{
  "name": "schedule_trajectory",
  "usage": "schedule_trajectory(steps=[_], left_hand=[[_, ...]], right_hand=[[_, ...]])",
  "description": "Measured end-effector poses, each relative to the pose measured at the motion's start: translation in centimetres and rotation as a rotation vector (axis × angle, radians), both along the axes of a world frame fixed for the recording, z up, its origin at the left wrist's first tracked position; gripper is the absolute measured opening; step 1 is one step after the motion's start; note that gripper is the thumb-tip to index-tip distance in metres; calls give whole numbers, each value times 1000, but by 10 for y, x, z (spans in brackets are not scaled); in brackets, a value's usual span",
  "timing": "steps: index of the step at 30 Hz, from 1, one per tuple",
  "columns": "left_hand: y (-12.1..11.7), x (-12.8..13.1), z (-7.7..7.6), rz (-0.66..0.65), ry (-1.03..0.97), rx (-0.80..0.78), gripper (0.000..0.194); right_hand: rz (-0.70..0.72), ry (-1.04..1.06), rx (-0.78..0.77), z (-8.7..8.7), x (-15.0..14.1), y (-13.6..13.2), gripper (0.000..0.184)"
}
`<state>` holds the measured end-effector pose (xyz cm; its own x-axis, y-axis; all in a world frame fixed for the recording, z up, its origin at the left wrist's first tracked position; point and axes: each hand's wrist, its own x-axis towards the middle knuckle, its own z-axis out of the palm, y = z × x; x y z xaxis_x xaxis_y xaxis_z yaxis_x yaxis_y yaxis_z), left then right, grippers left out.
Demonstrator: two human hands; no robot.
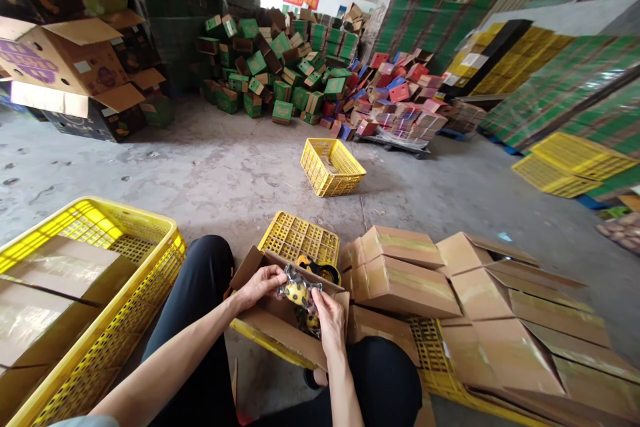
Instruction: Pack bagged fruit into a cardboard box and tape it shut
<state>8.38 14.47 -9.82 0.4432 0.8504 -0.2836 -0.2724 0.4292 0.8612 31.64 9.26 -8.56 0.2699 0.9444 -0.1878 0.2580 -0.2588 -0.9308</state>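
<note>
Between my two hands, above an open cardboard box [270,325], is a small clear plastic bag [297,288] with a yellow, dark-spotted item inside; its exact kind I cannot make out. My left hand [261,282] pinches the bag's left end. The right end is gripped by my right hand [327,320]. Lower in the box lies another bagged yellow and black item [309,321], partly hidden by my hand. A tape dispenser [320,269], orange and black, rests just behind the box. The box stands on an upturned yellow crate [300,235] between my knees.
To my left a large yellow crate [173,240] holds taped cartons [65,273]. Several cardboard boxes [400,280] stand at my right on yellow crates. A yellow basket [333,170] sits on the floor ahead. Heaped green boxes [283,110] and stacked pallets lie farther back.
</note>
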Motion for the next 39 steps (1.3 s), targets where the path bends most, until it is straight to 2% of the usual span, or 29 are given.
schedule_trajectory(steps=[5,11,17,20,23,30,36,39], left_hand=[[0,-2,3,-4,29,44,58],[-3,-3,13,-54,25,95,62],[0,-1,-1,26,-2,84,54],[1,-1,-7,36,17,82,54],[0,0,-7,50,11,65,54],[1,4,-3,80,-68,23,53],[1,0,-3,42,-27,31,54],[2,-3,-6,-4,24,-17,66]], right_hand=[[-31,73,29,0,2,0,64],[32,-39,86,1,5,0,59],[131,38,111,-4,-3,0,55],[79,86,84,-7,-6,2,64],[1,130,63,-6,-5,2,65],[-74,420,65,4,-5,-2,50],[-108,524,64,8,-5,-2,43],[-154,572,77,9,-3,-2,42]])
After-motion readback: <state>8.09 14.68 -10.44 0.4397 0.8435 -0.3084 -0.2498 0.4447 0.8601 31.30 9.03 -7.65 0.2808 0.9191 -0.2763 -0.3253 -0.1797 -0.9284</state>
